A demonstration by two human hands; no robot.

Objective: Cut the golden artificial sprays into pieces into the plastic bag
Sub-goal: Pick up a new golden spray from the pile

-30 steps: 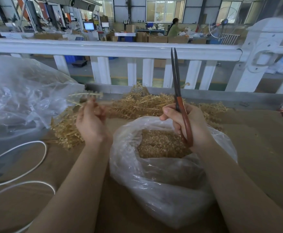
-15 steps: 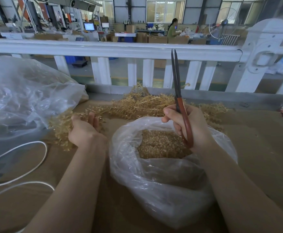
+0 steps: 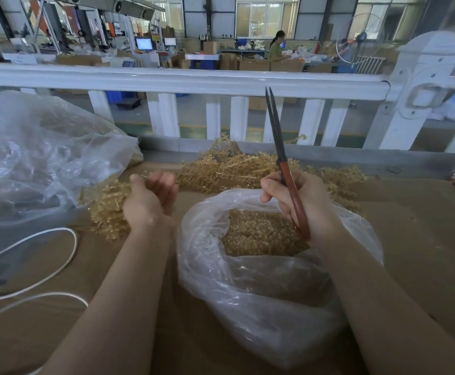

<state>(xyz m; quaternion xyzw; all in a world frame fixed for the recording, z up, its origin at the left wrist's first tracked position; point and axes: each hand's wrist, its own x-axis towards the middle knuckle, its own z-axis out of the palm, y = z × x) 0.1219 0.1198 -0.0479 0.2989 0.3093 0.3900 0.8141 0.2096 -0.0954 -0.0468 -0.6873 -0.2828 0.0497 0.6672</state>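
My left hand (image 3: 150,198) has dropped from the raised sprig to the sprays (image 3: 234,169) at mid-frame; whether its blurred fingers grasp one, I cannot tell. My right hand (image 3: 302,204) still clenches the scissors (image 3: 285,169), blades nearly closed, above the bag (image 3: 261,280) of cut pieces, so I judge another cut comes next.

Two bare forearms reach into view from the bottom edge, one at each side, and both are uncovered along their whole visible length: no sleeve, cuff or glove shows anywhere on them. The left hand (image 3: 150,197) is bare, with no ring, watch or band at the wrist, and its fingers are slightly blurred. The right hand (image 3: 306,204) is likewise bare, with no jewellery or strap at the wrist; its thumbnail is short and plain, unpainted. Nothing else of the person's body or clothing is in view.
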